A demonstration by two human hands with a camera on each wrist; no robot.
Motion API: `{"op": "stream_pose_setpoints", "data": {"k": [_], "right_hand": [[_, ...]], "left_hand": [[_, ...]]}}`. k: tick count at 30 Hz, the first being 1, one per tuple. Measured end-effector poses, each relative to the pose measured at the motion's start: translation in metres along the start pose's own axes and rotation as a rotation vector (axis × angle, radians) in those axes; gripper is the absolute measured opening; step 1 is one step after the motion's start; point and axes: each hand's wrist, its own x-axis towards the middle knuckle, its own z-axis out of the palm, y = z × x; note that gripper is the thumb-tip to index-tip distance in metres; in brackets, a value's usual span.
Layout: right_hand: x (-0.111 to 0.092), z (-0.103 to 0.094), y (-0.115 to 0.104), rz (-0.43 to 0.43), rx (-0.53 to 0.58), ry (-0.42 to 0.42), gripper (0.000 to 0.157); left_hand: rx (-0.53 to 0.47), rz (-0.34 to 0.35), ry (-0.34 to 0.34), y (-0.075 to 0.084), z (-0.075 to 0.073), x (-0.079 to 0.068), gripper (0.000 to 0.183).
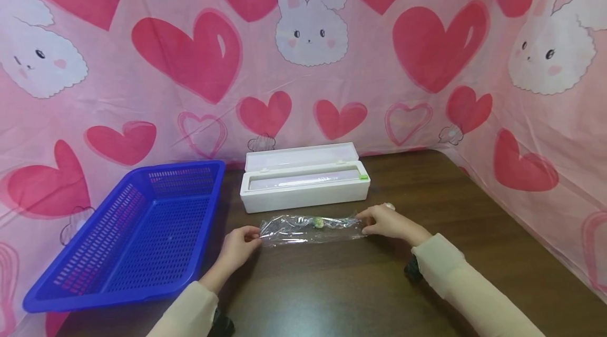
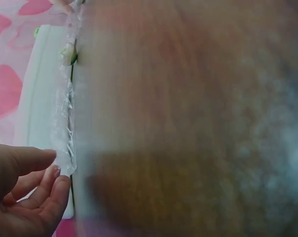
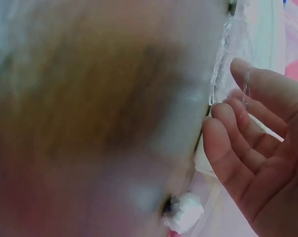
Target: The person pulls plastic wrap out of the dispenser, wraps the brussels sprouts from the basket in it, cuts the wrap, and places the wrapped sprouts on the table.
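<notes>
A sheet of clear cling film (image 1: pixel 289 230) lies crumpled along the table, with a small, round, pale-green thing (image 1: pixel 319 222) at its middle; its kind is unclear. My left hand (image 1: pixel 239 246) pinches the film's left end between thumb and fingers. At the other end, my right hand (image 1: pixel 390 222) holds the film's edge, a strand of it by the thumb (image 3: pixel 262 84). Just behind the film stands a long white cling film box (image 1: pixel 305 200), its lid (image 1: pixel 303 157) raised, a roll (image 1: pixel 303 180) inside and a green slider (image 1: pixel 363 177) at its right end.
A blue plastic basket (image 1: pixel 208 210) stands on the left of the brown wooden table (image 1: pixel 332 295). Behind my right hand sits a small shiny wrapped ball (image 3: pixel 186 212). Pink cloth (image 1: pixel 370 73) with hearts and rabbits hangs at the back and sides.
</notes>
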Motion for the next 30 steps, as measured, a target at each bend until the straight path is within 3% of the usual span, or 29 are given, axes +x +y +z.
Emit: {"op": "stream_pose_setpoints", "data": {"k": [10,17,23,30], "right_hand": [[-0.002,0.001,0.001,0.021,0.16,0.034,0.037],[0.001,-0.001,-0.002,0.003,0.119,0.152,0.024],[0.014,0.005,-0.019,-0.032,0.088,0.259,0.018],[0.029,0.014,-0.036,-0.119,0.114,0.261,0.015]], "left_hand": [[0.104,0.063,0.03,0.005,-0.002,0.0,0.021],[0.091,0.06,0.069,0.011,0.0,0.003,0.019],[0.038,0.145,0.052,0.029,0.013,0.011,0.017],[0.045,0.232,0.011,0.05,0.032,0.018,0.013]]}}
